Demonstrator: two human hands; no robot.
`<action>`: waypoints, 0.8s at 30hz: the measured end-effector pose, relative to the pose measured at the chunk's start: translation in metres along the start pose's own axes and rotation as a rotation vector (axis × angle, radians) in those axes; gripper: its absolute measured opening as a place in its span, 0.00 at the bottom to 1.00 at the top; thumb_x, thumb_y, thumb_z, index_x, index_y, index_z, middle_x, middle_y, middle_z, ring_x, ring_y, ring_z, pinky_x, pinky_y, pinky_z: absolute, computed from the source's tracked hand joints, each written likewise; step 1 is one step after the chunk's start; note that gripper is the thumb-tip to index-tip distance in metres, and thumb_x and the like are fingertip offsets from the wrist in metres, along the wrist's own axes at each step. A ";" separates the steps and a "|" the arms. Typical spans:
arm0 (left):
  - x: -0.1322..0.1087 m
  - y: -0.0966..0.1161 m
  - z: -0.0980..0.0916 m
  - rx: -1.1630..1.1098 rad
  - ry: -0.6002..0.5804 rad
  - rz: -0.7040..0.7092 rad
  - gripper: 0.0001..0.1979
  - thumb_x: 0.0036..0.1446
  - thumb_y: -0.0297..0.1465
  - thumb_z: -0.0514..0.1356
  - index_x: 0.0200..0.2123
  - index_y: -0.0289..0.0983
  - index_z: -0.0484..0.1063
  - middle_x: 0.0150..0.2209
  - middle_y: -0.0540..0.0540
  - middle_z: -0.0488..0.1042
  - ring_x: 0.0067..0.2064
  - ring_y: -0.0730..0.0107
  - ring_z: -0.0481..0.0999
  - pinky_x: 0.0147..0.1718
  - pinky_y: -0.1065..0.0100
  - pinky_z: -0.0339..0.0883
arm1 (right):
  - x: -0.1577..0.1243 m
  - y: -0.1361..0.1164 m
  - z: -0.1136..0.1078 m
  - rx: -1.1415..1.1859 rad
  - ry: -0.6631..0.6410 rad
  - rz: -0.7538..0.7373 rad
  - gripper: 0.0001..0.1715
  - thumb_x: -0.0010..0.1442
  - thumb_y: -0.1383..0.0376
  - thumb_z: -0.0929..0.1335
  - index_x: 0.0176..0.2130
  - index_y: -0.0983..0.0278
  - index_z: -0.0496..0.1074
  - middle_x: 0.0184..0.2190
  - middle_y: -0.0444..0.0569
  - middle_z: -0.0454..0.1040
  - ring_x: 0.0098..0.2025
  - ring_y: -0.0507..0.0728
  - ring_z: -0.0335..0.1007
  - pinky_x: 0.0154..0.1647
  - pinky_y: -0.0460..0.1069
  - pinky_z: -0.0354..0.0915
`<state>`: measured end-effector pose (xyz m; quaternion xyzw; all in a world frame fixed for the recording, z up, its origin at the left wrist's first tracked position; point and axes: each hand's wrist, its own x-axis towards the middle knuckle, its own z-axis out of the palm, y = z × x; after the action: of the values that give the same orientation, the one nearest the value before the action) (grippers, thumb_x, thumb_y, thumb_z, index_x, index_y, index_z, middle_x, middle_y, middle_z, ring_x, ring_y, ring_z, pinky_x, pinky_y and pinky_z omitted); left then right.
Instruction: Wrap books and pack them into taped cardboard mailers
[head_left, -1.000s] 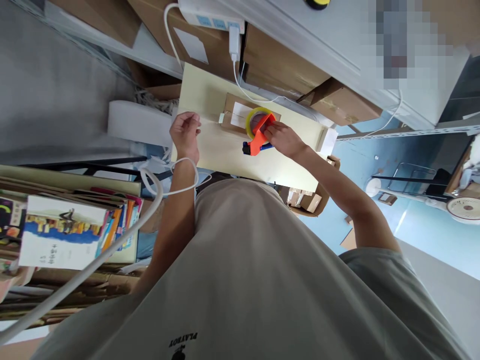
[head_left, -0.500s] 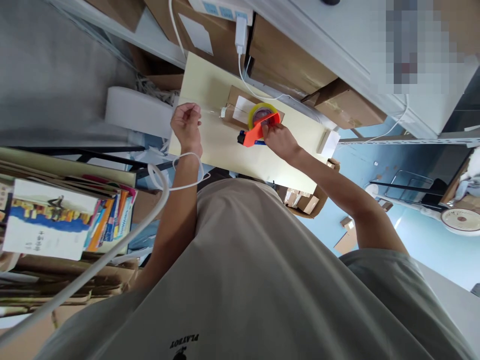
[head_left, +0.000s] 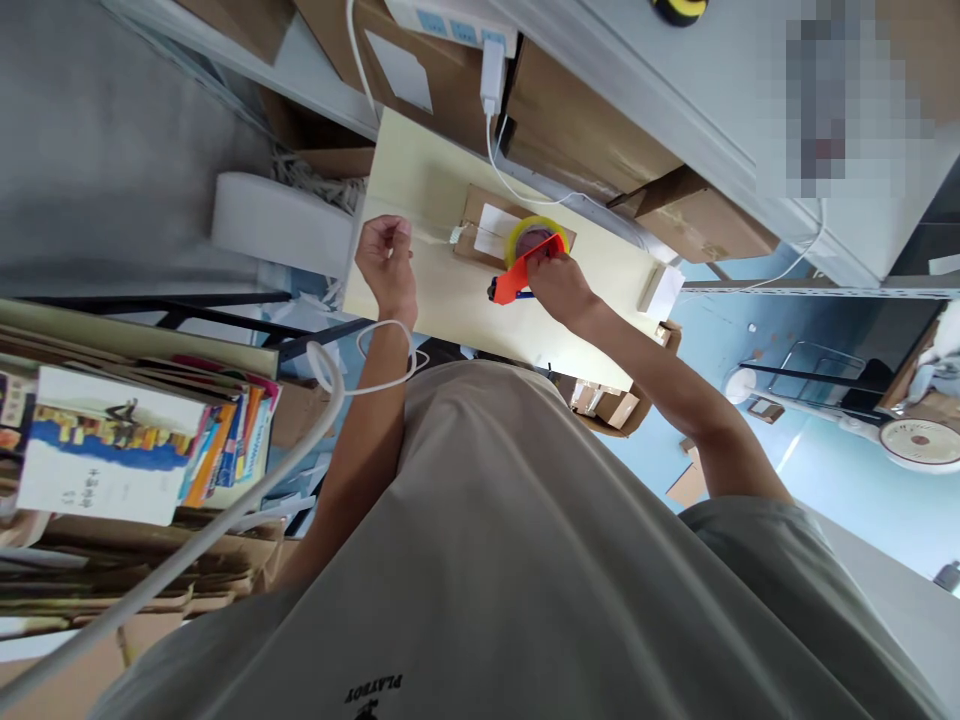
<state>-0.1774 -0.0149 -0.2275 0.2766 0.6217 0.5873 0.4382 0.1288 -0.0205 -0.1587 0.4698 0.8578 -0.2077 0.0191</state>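
My right hand point(head_left: 559, 288) is closed around an orange tape dispenser point(head_left: 512, 283) carrying a yellow-rimmed roll of tape point(head_left: 516, 232). The dispenser is over the right part of a small cardboard box point(head_left: 472, 208) and hides some of it. A white label point(head_left: 495, 228) shows on the box's top. To the left of the box, my left hand point(head_left: 388, 262) is closed in a pinch. A faint strip of clear tape point(head_left: 435, 237) runs from near its fingertips to the box's left end. Both lie over a pale yellow board point(head_left: 450, 300).
Larger cardboard boxes point(head_left: 581, 115) line the far side, below a shelf with a power strip point(head_left: 450, 25). A white charging cable point(head_left: 517, 190) droops by the small box. A white cable point(head_left: 375, 385) loops at my left forearm. Books point(head_left: 109, 440) are stacked at left.
The view has shifted a little, so hands, box and board appear slightly lower and further right. Both hands keep about the same pose and hold.
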 end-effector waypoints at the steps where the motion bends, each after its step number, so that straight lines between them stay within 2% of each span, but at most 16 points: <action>1: 0.000 0.002 0.000 0.001 -0.008 -0.002 0.20 0.71 0.45 0.77 0.45 0.38 0.76 0.41 0.50 0.78 0.42 0.75 0.75 0.39 0.69 0.70 | -0.004 0.000 -0.006 -0.003 -0.061 0.020 0.21 0.80 0.61 0.64 0.59 0.70 0.79 0.45 0.64 0.85 0.54 0.73 0.82 0.67 0.71 0.73; 4: 0.000 0.009 -0.001 -0.013 -0.055 -0.032 0.23 0.65 0.53 0.78 0.43 0.43 0.77 0.41 0.49 0.79 0.46 0.66 0.81 0.39 0.66 0.76 | -0.022 -0.005 -0.023 0.007 -0.186 0.000 0.27 0.77 0.59 0.69 0.67 0.71 0.74 0.56 0.67 0.84 0.62 0.74 0.79 0.74 0.72 0.69; 7: 0.002 0.013 0.000 -0.007 -0.054 -0.050 0.23 0.63 0.53 0.79 0.42 0.44 0.77 0.40 0.49 0.79 0.47 0.63 0.82 0.41 0.65 0.79 | -0.036 -0.014 -0.024 -0.029 -0.144 -0.016 0.40 0.71 0.51 0.76 0.71 0.71 0.70 0.65 0.70 0.79 0.71 0.78 0.72 0.81 0.77 0.61; 9: 0.004 0.013 0.001 0.004 -0.032 -0.040 0.22 0.63 0.51 0.79 0.42 0.43 0.78 0.40 0.48 0.79 0.45 0.65 0.81 0.41 0.65 0.78 | -0.036 -0.016 -0.016 -0.059 -0.102 0.021 0.43 0.69 0.50 0.78 0.70 0.72 0.70 0.67 0.72 0.76 0.73 0.80 0.69 0.83 0.79 0.57; 13: 0.005 0.012 0.002 -0.021 -0.071 -0.038 0.22 0.63 0.51 0.80 0.41 0.42 0.77 0.39 0.48 0.78 0.45 0.65 0.81 0.40 0.65 0.77 | -0.019 -0.011 0.002 -0.071 -0.030 0.073 0.38 0.71 0.53 0.78 0.69 0.72 0.71 0.66 0.72 0.77 0.72 0.77 0.71 0.83 0.77 0.59; 16: 0.003 0.015 0.005 -0.020 -0.086 -0.018 0.25 0.61 0.54 0.80 0.40 0.43 0.77 0.38 0.49 0.78 0.44 0.65 0.81 0.40 0.66 0.77 | -0.008 -0.009 0.008 -0.100 0.023 0.058 0.27 0.75 0.58 0.73 0.66 0.70 0.73 0.59 0.67 0.81 0.65 0.73 0.75 0.77 0.74 0.66; 19: 0.002 0.024 0.009 0.034 -0.070 0.054 0.29 0.58 0.60 0.78 0.40 0.42 0.77 0.39 0.49 0.79 0.42 0.66 0.79 0.40 0.64 0.75 | -0.009 -0.011 0.007 -0.158 -0.002 0.058 0.17 0.80 0.65 0.65 0.59 0.71 0.77 0.53 0.66 0.83 0.58 0.71 0.79 0.69 0.69 0.71; 21: 0.005 0.036 0.011 0.064 -0.081 0.122 0.32 0.58 0.65 0.76 0.40 0.43 0.76 0.39 0.48 0.79 0.43 0.64 0.80 0.40 0.63 0.75 | -0.016 -0.013 0.002 -0.185 -0.034 0.053 0.18 0.81 0.67 0.61 0.57 0.72 0.77 0.50 0.67 0.84 0.55 0.70 0.81 0.66 0.66 0.73; 24: 0.012 0.063 0.013 0.134 -0.163 0.241 0.35 0.62 0.69 0.71 0.41 0.42 0.74 0.41 0.47 0.79 0.47 0.64 0.80 0.44 0.61 0.75 | -0.031 -0.016 -0.011 -0.153 -0.035 0.056 0.22 0.81 0.59 0.65 0.62 0.72 0.75 0.49 0.68 0.85 0.54 0.71 0.83 0.61 0.64 0.76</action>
<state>-0.1822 0.0113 -0.1682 0.4245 0.5842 0.5684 0.3942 0.1352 -0.0486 -0.1361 0.4869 0.8573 -0.1490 0.0756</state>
